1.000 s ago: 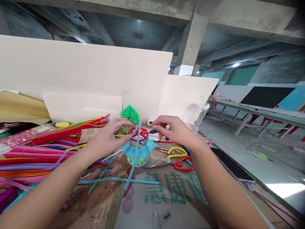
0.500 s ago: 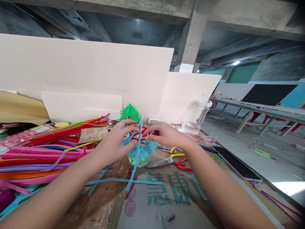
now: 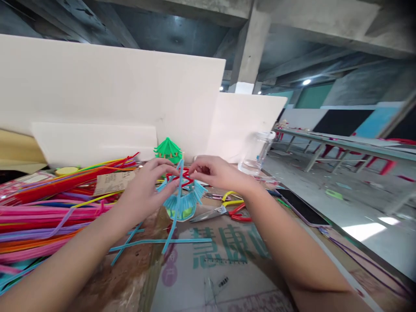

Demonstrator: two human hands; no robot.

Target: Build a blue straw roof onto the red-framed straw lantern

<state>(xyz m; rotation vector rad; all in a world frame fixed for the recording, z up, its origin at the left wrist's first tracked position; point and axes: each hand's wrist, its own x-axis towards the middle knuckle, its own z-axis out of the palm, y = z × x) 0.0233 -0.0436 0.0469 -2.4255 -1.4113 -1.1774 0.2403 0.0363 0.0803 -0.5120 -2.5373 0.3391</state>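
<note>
Risks, left to right: the coloured pipe cleaners [image 3: 48,216] are being closely overlapped by the left forearm, so stems could be dragged loose if that arm is swung. At the table's middle, the small blue-skirted tower [image 3: 191,198] is being flanked by both hands. The left hand [image 3: 147,184] is being held at its left side, thumb and index narrowly parted; whether the long blue strip [image 3: 177,208] is being pinched cannot be told. That strip is being seen across the tower's front, its near end over a loose blue strip [image 3: 146,242]; if the loose one is snagged by a forearm, the alignment could probably be spoiled. The red lattice [image 3: 186,178] could be bent by uneven pressing. At its right, the fingers of the right hand [image 3: 217,172] are being curled to a narrow gap; any grip is being hidden. The scissors [image 3: 224,211], just beside the tower, could be bumped by a dropping right wrist. Differences from one second ago: the left hand is still being held beside the tower; the right hand, then clear of the lattice, is now being placed close against it; the scissors' handles are being partly covered by the right forearm.
</note>
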